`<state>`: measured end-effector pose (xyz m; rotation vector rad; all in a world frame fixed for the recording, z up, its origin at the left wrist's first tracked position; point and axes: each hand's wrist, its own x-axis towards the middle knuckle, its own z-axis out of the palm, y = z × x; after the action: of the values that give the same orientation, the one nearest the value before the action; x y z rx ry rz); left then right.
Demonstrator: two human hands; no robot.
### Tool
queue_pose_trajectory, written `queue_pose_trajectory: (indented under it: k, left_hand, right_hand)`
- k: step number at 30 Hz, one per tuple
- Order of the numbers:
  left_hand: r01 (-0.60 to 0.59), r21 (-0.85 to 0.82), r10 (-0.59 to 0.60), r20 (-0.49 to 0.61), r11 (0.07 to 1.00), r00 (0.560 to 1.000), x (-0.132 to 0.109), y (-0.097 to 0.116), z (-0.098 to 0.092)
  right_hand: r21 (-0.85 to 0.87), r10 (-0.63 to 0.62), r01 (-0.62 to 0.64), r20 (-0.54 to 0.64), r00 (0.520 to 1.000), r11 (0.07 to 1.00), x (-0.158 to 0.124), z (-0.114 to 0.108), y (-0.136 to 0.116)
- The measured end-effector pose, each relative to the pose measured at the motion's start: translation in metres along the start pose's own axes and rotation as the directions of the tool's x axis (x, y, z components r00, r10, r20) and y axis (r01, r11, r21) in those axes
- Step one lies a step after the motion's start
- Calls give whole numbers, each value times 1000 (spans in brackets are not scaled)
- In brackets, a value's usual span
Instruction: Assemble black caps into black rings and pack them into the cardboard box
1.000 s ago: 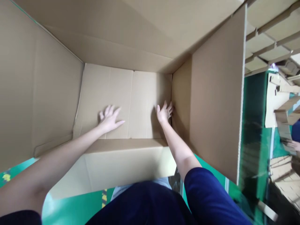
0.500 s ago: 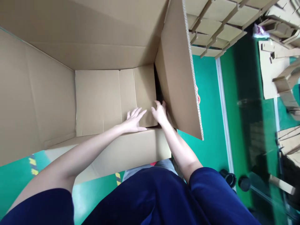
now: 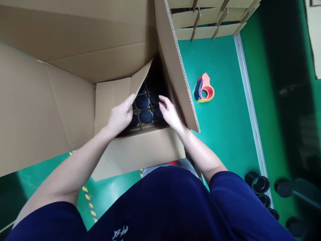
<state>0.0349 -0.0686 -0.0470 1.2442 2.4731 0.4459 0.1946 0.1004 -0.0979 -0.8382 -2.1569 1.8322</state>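
Note:
In front of me stands a large open cardboard box [image 3: 140, 150] with its flaps spread. My left hand [image 3: 120, 113] grips the edge of a cardboard sheet [image 3: 112, 95] inside, its right side bent upward. Under the raised part, several dark round-topped items [image 3: 146, 116] sit in the cells of a cardboard divider [image 3: 140, 124]. Over the right-hand cells is my right hand [image 3: 170, 112], fingers apart and bent, close to the dark tops. It holds nothing that I can see. The rest of the contents is hidden beneath the sheet.
A red tape dispenser [image 3: 206, 88] lies on the green surface right of the box. Slotted cardboard dividers [image 3: 208, 20] stand behind it. Several black cylindrical pieces [image 3: 258, 183] are at the lower right. The box's right flap [image 3: 175, 67] sticks up beside my right hand.
The cardboard sheet lay flat before; my left hand has lifted its right side, uncovering the dark tops. My right hand has come away from the gap beside the sheet. The view has shifted.

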Motion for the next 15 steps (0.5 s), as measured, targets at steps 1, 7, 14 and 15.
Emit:
queue_pose_trajectory:
  k: [1, 7, 14, 15]
  left_hand:
    - [-20, 12, 21, -44, 1000, 999, 5, 0, -18]
    - [-73, 122, 72, 12, 990, 997, 31, 5, -79]
    - [-82, 139, 83, -1, 987, 997, 38, 2, -91]
    - [-119, 111, 120, -6, 987, 993, 35, 5, -85]
  right_hand:
    - [-161, -10, 18, 47, 999, 987, -12, -4, 4]
    - [-449, 52, 71, 256, 965, 891, -74, 3, 33]
    - [-442, -12, 139, 278, 961, 886, -80, 4, 43]
    - [-436, -27, 139, 252, 967, 889, -80, 3, 39]
